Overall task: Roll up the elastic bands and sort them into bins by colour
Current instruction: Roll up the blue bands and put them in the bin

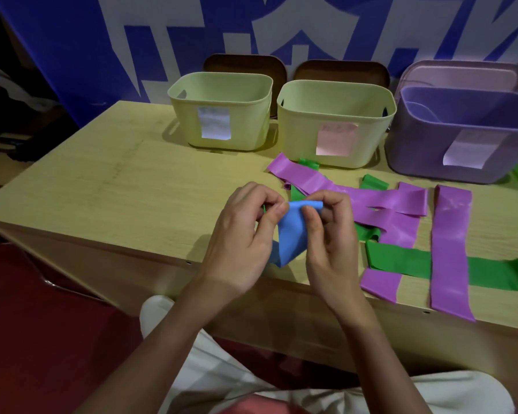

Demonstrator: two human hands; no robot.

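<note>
I count three bins along the back of the wooden table (102, 180): a pale yellow bin (222, 112) on the left with a white label, a second yellow bin (335, 124) in the middle with a pink label, and a purple bin (461, 135) on the right with a pale label. From my angle I see only the upper inside walls of the two yellow ones, and I cannot tell what lies at the bottom; in the purple bin a rounded purple shape shows near the back wall, too unclear for me to name. Behind the bins stand two brown lids (243, 62) and one pink lid (461, 74), leaning against the blue and white backdrop. The blue band (290, 237) is held up just above the near edge of the table, between both hands: the left hand (240, 234) pinches its top left corner between thumb and curled fingers, and the right hand (329, 231) pinches the top right edge the same way, so the band hangs down in a soft, narrowing fold, matte and smooth. I see one blue band only. To the right on the table lies a loose pile of flat purple bands (450, 249), about four or five strips crossing one another, with green bands (401, 259) under and between them; I cannot count the green ones exactly, as they are partly covered.
</note>
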